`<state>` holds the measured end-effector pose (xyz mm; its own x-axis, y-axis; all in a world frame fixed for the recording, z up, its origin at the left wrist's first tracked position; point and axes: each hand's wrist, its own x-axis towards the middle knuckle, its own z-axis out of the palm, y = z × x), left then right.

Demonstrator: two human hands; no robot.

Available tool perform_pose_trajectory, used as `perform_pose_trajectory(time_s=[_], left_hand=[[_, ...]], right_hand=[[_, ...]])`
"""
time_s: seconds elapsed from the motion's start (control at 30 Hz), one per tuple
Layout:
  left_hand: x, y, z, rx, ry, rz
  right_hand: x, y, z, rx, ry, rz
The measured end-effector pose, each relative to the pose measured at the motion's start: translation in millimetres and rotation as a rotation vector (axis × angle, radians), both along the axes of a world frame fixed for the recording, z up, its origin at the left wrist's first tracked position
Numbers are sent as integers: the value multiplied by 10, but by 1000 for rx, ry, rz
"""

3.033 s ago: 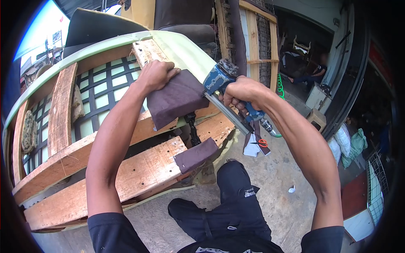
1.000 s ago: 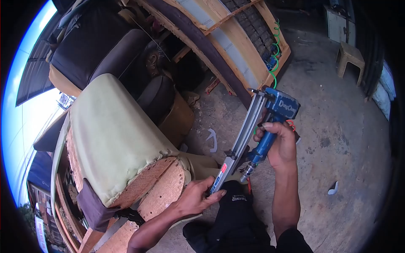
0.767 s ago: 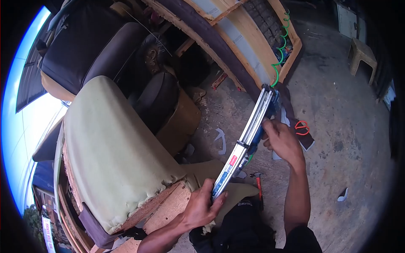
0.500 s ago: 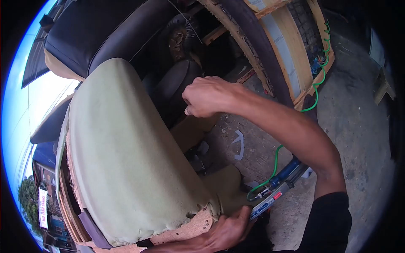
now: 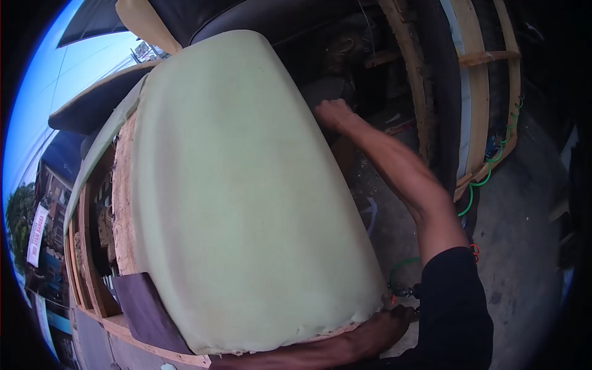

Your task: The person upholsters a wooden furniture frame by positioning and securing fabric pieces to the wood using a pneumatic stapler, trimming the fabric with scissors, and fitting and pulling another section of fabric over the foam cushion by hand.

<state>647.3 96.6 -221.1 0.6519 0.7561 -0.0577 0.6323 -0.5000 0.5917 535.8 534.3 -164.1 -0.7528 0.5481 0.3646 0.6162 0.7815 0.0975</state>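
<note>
A long cushion covered in pale green foam (image 5: pixel 246 185) fills the middle of the head view, with a bare wooden edge (image 5: pixel 123 203) along its left side. My right hand (image 5: pixel 336 115) is closed in a fist beside the cushion's upper right edge; what its fingers hold, if anything, is hidden. Across the bottom, my left arm lies along the cushion's near end. My left hand (image 5: pixel 394 325) is curled at the lower right corner, close to a dark hose fitting (image 5: pixel 404 291) with a green air hose (image 5: pixel 404 264). The tool on that hose is mostly hidden.
Dark upholstered furniture (image 5: pixel 228 21) stands behind the cushion. To the right is an upright wooden frame (image 5: pixel 475 92) with a coiled green hose (image 5: pixel 475 194). A dark purple fabric flap (image 5: pixel 148 311) hangs at lower left. White scraps (image 5: pixel 370 213) lie on the concrete floor (image 5: pixel 512 265).
The cushion fills more of the view and sits further right. My right fist is now nearer its edge. The blue air tool beside my left hand is now mostly out of sight.
</note>
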Motion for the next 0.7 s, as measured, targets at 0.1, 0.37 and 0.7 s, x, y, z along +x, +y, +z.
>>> perform_pose_trajectory(time_s=[0.1,0.37,0.7], left_hand=[[-1,69,147,17,91,-2],[-16,182,343,26,-48,54],[3,161,417,54,-118,142]], right_hand=[[1312,-815,425,-100,-137,-109],[3874,-3900,995,-117,256,-259],[4729,-4460,738,116,-6,-439]])
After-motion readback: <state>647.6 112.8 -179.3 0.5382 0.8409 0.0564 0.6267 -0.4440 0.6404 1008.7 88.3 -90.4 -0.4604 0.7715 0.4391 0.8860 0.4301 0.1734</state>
